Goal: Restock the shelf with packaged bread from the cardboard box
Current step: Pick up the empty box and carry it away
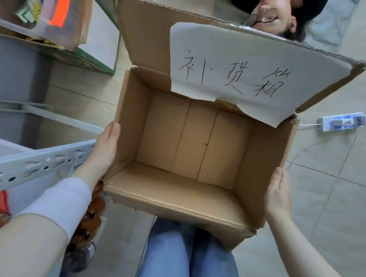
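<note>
Here, packed bread shows under the left forearm, beside the shelf. The left grip and right grip press flat, fingers straight, on opposite outer walls of the open-topped box between them. A handwritten paper hangs from its far flap.

Pale lilac sleeve behind the left hand, bare right forearm, light blue jeans
</note>
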`<state>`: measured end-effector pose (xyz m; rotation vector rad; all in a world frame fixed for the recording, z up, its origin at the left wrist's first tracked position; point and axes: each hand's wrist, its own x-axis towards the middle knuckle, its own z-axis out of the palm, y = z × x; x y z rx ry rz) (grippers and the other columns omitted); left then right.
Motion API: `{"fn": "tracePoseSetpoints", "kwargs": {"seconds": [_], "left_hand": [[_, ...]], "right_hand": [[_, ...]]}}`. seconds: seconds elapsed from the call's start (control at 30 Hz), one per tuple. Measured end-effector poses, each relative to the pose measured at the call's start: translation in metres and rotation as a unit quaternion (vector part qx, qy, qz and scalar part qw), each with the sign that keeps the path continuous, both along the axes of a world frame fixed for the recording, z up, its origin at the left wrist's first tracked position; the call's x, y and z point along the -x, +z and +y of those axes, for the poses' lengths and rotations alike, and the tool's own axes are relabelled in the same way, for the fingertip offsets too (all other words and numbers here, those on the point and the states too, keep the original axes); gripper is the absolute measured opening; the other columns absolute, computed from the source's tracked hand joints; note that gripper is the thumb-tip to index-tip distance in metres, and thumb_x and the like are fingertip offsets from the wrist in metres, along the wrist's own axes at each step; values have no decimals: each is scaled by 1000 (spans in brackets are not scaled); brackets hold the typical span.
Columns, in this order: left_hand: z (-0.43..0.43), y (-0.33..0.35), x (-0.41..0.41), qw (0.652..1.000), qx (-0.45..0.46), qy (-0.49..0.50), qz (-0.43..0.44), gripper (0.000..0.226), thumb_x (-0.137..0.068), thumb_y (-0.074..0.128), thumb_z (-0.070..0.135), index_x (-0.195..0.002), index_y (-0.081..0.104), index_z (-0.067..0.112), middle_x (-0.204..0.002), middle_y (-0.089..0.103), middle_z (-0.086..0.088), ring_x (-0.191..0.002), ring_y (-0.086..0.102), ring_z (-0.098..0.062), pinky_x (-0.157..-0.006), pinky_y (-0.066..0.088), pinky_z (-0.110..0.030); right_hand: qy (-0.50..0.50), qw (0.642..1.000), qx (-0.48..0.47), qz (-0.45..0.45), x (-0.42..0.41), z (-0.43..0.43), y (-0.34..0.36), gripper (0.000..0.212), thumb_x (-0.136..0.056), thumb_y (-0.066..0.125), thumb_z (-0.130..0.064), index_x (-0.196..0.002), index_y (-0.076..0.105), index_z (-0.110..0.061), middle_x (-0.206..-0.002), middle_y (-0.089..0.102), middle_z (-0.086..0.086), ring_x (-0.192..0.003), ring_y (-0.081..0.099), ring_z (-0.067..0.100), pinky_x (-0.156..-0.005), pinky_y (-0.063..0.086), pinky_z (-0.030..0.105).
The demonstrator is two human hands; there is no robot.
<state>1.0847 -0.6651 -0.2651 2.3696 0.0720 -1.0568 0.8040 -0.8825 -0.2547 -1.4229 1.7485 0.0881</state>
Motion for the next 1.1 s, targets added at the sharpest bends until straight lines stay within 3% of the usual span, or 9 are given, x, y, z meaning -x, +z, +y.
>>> {"fn": "tracePoseSetpoints", "kwargs": {"seconds": [0.23, 0.43, 0.73, 0.97, 1.03, 1.1], "left_hand": [[5, 29, 23, 999, 9, 52, -7, 50, -102, 25, 33, -146, 26, 10, -154, 27, -2, -143, 22, -14, -102, 12, -14], [24, 93, 74, 994, 2, 110, -24, 51, -101, 26, 35, -145, 29, 10, -153, 30, -8, -142, 25, -21, -112, 16, -27], [72, 200, 208, 965, -4, 255, -65, 51, -100, 30, 38, -143, 34, 11, -150, 35, -8, -140, 30, -22, -112, 19, -29], [138, 271, 324, 914, 1, 400, -68, 49, -100, 30, 40, -141, 39, 14, -147, 41, -7, -135, 36, -26, -107, 28, -31], [164, 283, 357, 899, 6, 431, -77, 48, -100, 31, 39, -140, 40, 14, -145, 43, -9, -134, 39, -27, -106, 30, -31], [193, 291, 393, 880, 18, 466, -90, 46, -100, 32, 38, -140, 40, 16, -143, 46, -9, -133, 41, -26, -106, 31, -30]], "right_hand": [[14, 1000, 6, 14, 3, 6, 23, 47, -102, 24, -28, -141, 36, -3, -146, 40, 15, -136, 35, 28, -107, 25, 28], [61, 998, 6, 6, 29, 0, 86, 47, -103, 24, -26, -141, 35, -1, -146, 39, 17, -137, 33, 30, -109, 23, 30], [227, 973, -19, -22, 65, -17, 181, 52, -102, 23, -33, -145, 29, -4, -152, 30, 14, -141, 27, 26, -114, 18, 31], [386, 921, -23, -44, 74, 17, 245, 50, -101, 27, -35, -144, 32, -10, -150, 35, 11, -139, 31, 26, -113, 20, 33], [437, 898, -22, -45, 74, 43, 256, 56, -97, 26, -50, -139, 39, -15, -138, 49, 8, -131, 40, 26, -108, 26, 37], [489, 869, -12, -70, 75, 66, 258, 70, -84, 23, -74, -117, 47, -17, -100, 57, -4, -107, 47, 20, -94, 33, 38]]}}
